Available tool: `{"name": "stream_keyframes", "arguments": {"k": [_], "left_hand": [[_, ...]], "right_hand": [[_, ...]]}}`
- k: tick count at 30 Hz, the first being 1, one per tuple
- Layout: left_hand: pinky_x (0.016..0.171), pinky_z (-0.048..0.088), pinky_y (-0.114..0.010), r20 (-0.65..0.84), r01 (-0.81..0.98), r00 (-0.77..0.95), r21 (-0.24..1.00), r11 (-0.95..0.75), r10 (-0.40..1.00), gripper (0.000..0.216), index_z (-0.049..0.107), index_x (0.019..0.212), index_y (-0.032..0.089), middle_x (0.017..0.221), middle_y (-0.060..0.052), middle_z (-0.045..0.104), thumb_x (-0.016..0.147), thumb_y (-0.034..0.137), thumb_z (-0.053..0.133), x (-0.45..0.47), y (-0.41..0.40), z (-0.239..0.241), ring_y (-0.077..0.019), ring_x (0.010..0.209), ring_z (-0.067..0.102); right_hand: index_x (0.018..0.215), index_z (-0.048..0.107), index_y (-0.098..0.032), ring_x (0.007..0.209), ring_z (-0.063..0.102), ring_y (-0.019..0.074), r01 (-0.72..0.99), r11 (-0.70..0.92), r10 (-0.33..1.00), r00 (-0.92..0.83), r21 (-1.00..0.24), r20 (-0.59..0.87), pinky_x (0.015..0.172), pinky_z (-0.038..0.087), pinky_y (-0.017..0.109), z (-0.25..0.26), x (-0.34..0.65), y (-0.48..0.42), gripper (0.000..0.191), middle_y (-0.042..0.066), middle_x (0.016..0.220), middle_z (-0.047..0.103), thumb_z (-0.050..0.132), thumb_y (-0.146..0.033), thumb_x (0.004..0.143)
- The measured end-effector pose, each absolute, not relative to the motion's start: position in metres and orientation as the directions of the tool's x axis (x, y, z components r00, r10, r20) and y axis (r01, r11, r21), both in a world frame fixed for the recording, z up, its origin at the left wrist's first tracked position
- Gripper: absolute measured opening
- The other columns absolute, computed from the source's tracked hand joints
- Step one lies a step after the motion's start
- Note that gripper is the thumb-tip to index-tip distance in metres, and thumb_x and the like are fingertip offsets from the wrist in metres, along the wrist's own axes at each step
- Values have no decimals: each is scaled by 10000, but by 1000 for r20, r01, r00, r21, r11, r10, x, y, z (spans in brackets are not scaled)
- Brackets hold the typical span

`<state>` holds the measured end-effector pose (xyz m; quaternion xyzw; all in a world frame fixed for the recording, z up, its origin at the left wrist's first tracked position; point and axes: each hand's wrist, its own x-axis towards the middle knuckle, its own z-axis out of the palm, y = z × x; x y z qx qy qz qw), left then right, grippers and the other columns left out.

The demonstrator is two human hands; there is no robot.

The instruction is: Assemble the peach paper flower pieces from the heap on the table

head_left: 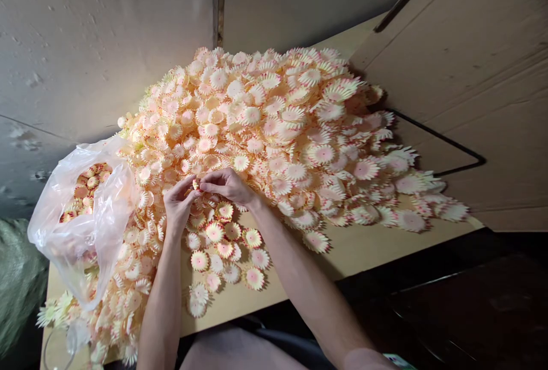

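My left hand point(180, 196) and my right hand point(226, 183) meet over the front of a large heap of artificial flower petal pieces point(257, 124). Between the fingertips of both hands is a small pale flower piece with red edges point(196, 185). Both hands are closed in a pinch on it. Loose round petal discs point(214, 232), cream with pink rims and centres, lie scattered on the table just below the hands, between my forearms.
A translucent plastic bag point(105, 233) with several rolled flower pieces inside stands on the left. A clear round container point(59, 349) sits at the lower left corner. The wooden table point(248, 313) backs onto a grey wall; cardboard point(479, 84) stands at the right.
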<state>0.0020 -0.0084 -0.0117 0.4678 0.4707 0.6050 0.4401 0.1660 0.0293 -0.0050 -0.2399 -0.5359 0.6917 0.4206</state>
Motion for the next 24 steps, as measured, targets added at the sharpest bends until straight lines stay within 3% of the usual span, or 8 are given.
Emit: {"name": "stream_keyframes", "arguments": {"k": [4,9,17,24], "left_hand": [[829,548,-309,154,-83,-172,982,-170,973,409,753,966,191,948,-71,743,580,287,849,2,-8,-11,-189,852,689],[837,548,-312,138,-87,-145,985,-152,980,410,757,949,194,964,-69,739,564,297,856,3,-8,-12,-199,879,688],[837,548,-317,140,-72,-117,986,-149,983,408,754,955,182,981,-77,736,573,289,850,3,-7,-13,-199,879,686],[721,519,-218,141,-45,-186,987,-152,972,385,735,1018,181,919,-57,737,668,330,791,1,-7,-16,-131,768,662]], "right_hand": [[781,721,-134,449,447,63,-320,-70,839,-531,-945,117,424,336,205,-4,166,30,257,-18,584,599,746,-382,719],[766,729,-133,590,552,107,-313,-35,845,-517,-949,139,535,421,222,-2,166,29,248,27,692,667,746,-376,717],[758,699,-121,540,502,86,-287,-46,846,-521,-957,116,495,379,209,-2,167,29,229,13,658,633,717,-347,731],[736,654,-132,547,505,89,-245,35,901,-411,-969,137,512,398,214,-17,164,36,221,-4,655,605,692,-350,734]]}}
